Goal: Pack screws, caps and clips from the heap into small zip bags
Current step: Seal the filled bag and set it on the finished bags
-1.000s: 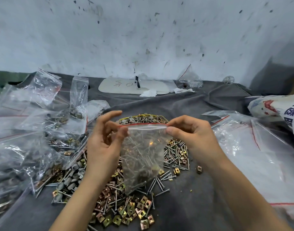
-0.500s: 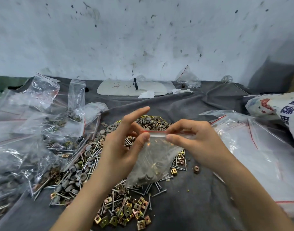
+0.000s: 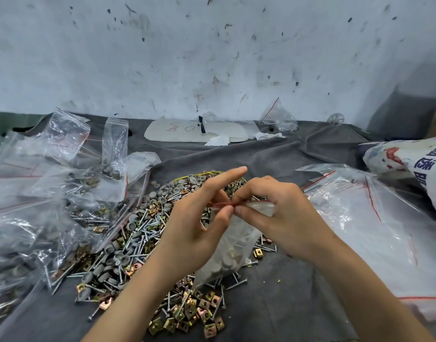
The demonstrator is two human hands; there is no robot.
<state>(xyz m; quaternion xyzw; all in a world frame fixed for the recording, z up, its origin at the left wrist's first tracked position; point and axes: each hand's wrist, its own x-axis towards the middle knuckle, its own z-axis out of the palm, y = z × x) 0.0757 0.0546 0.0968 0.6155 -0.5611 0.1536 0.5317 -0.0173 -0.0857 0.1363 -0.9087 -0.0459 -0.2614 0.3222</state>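
Zip bag (image 3: 234, 253), part-filled with grey caps, hangs over the heap (image 3: 143, 230) of screws, caps and clips at the middle of the desk (image 3: 286, 304). I see left grip (image 3: 197, 228) and right grip (image 3: 281, 218) both pinching its red-lined mouth, left forefinger straight.

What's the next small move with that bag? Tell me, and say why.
Probably pinch along the red zip strip to seal the small zip bag. The left hand and right hand both pinch that strip close together at the bag's mouth. The bag hangs loaded with parts over the heap, so closing it looks like what is left.
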